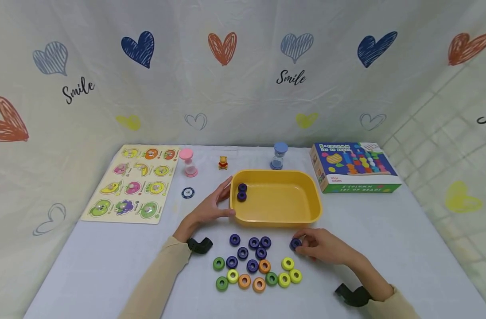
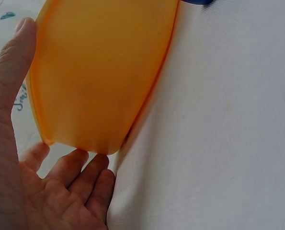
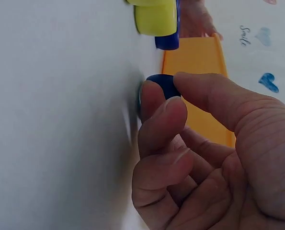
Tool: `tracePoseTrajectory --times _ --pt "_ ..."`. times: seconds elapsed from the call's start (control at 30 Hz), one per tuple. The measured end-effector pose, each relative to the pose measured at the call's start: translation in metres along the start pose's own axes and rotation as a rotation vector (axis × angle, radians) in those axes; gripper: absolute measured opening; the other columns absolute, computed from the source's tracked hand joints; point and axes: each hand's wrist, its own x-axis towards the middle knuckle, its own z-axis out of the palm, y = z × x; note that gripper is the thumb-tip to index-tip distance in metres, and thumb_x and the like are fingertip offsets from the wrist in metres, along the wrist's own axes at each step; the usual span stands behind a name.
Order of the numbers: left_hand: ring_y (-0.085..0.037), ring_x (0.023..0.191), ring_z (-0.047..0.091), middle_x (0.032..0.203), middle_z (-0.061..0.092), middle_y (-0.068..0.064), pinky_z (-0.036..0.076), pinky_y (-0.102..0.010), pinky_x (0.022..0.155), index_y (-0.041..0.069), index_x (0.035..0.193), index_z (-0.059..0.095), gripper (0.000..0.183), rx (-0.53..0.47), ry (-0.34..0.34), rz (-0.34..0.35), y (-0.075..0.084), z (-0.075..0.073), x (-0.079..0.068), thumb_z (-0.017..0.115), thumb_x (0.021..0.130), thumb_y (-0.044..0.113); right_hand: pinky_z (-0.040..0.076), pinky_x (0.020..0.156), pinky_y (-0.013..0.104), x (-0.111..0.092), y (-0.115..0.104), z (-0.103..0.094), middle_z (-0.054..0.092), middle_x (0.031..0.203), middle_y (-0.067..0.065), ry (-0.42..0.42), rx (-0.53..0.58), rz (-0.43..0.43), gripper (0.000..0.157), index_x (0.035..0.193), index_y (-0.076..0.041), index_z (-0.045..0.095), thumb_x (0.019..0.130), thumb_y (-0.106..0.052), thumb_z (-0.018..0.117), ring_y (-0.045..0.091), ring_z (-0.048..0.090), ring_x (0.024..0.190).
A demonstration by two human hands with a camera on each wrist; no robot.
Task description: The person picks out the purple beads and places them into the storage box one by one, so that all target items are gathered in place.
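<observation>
My left hand (image 1: 211,204) holds the left end of a yellow tray (image 1: 282,197), its thumb at the near corner and its fingers spread toward the far one. In the left wrist view the fingertips (image 2: 100,160) meet the tray's end wall. Inside, two dark blue ring beads (image 1: 242,196) lie by the left wall. Right of centre, in front of the tray, my right hand (image 1: 324,246) pinches a dark blue ring bead (image 1: 295,244) between thumb and finger. The right wrist view shows this blue bead (image 3: 165,86) on its side, partly hidden by the fingertips.
Several loose blue beads (image 1: 243,253) lie before the tray, with orange (image 1: 259,285), green (image 1: 222,283) and yellow beads (image 1: 284,280). Behind stand a pink hourglass (image 1: 188,161), a bear figure (image 1: 223,163), a blue hourglass (image 1: 278,156) and a bead-set box (image 1: 356,168). A fruit board (image 1: 133,186) and chip (image 1: 188,192) lie left.
</observation>
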Motion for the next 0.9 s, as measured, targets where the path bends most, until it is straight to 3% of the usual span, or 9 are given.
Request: tracePoseTrajectory --times 0.27,0.5,0.9 --pt "-0.013 0.133 0.023 0.148 0.021 -0.003 0.017 -0.041 0.108 0.021 0.146 0.006 0.093 0.000 0.008 0.006 -0.002 0.000 0.001 0.069 0.078 0.014 0.045 0.048 0.024 -0.005 -0.021 -0.014 0.058 0.066 0.000 -0.046 -0.014 0.043 0.035 0.107 -0.008 0.057 0.083 -0.033 0.064 0.013 0.051 0.051" --pt "-0.013 0.133 0.022 0.148 0.020 -0.002 0.016 -0.042 0.108 0.022 0.146 0.006 0.093 -0.001 0.014 -0.005 -0.003 -0.001 -0.001 0.069 0.079 0.014 0.045 0.049 0.024 -0.001 -0.043 -0.032 0.057 0.065 0.000 -0.038 -0.070 0.007 0.037 0.104 -0.009 0.058 0.081 -0.037 0.065 0.014 0.051 0.051" --pt "-0.015 0.133 0.023 0.147 0.022 -0.005 0.017 -0.041 0.108 0.021 0.146 0.005 0.093 -0.010 0.001 0.004 -0.002 -0.002 0.000 0.069 0.079 0.014 0.050 0.056 0.028 0.035 -0.067 -0.067 0.059 0.068 0.004 -0.003 -0.163 -0.010 0.038 0.107 -0.010 0.057 0.081 -0.037 0.065 0.020 0.056 0.058"
